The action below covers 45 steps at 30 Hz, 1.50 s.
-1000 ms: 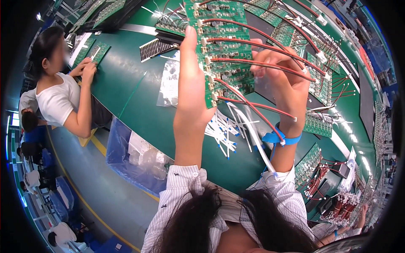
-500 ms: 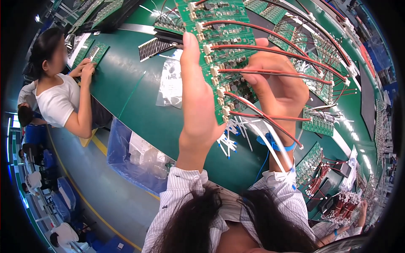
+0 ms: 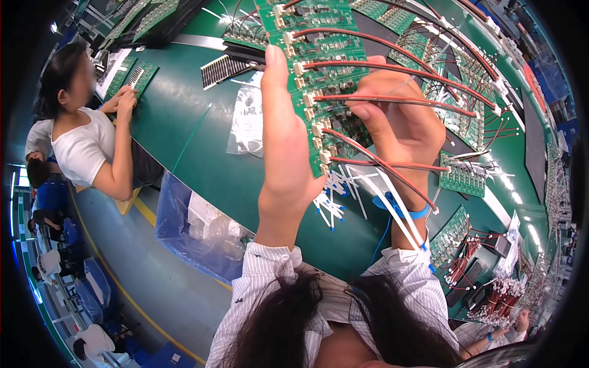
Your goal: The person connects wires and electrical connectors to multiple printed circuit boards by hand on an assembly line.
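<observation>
My left hand [image 3: 285,141] is closed around the left edge of a long green circuit board panel [image 3: 319,73], held tilted up above the table. White connectors line the panel's left side, and red and black wires [image 3: 392,101] run from them to the right, their far ends loose. My right hand [image 3: 405,116] is at the panel's right side, thumb and fingers pinched together near its components. What lies in that pinch is too small to make out. White flat ribbon cables [image 3: 396,205] with blue ends hang below, in front of my right wrist, which wears a blue strap [image 3: 402,207].
On the green table [image 3: 178,116] lie loose white flat cables [image 3: 331,202], a clear plastic bag [image 3: 247,119] and more wired boards [image 3: 463,178]. Wire bundles [image 3: 500,300] sit at lower right. A lined bin [image 3: 202,227] stands by the table's edge; a co-worker [image 3: 86,135] sits at left.
The panel and its wires have shifted slightly left. My right hand has moved a little left and up, still pinched. The hanging ribbon cables have swung slightly.
</observation>
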Available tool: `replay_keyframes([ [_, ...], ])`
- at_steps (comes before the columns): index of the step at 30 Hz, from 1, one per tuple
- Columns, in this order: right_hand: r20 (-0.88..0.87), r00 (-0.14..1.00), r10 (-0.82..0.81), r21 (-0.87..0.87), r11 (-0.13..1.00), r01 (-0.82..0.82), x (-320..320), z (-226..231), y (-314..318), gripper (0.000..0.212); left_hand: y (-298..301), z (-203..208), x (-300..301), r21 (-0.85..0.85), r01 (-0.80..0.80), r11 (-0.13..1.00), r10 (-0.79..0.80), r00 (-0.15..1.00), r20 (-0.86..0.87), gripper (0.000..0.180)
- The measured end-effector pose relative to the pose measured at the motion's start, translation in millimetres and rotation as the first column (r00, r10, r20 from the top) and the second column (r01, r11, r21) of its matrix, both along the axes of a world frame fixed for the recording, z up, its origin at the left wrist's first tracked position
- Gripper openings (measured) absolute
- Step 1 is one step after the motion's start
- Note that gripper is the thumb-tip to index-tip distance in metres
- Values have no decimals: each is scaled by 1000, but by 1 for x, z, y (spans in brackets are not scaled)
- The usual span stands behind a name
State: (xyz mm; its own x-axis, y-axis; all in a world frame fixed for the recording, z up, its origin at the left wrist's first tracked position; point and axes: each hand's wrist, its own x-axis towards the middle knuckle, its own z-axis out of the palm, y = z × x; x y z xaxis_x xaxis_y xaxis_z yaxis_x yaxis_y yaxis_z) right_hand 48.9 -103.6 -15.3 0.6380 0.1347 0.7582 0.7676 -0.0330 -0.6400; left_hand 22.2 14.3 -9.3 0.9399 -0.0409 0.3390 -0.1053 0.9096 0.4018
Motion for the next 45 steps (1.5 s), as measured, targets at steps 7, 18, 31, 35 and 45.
replay_keyframes([
  [7,8,999,36,-28,999,-36,1,0,1,10,1,-3,-1,-16,-44,999,45,997,65,42],
  [18,58,998,21,-53,998,-18,3,-3,2,13,-3,7,-2,183,-137,974,172,966,-191,43],
  [31,42,998,45,-54,998,-42,3,-2,-4,16,-7,5,1,195,-221,956,266,931,-251,41],
  [35,48,998,32,-115,993,-26,1,0,-5,15,-3,-1,1,122,-96,988,98,995,-8,41],
  [45,108,994,-7,-26,1000,10,5,-5,-3,14,-8,5,4,71,-120,990,133,966,-221,41],
])
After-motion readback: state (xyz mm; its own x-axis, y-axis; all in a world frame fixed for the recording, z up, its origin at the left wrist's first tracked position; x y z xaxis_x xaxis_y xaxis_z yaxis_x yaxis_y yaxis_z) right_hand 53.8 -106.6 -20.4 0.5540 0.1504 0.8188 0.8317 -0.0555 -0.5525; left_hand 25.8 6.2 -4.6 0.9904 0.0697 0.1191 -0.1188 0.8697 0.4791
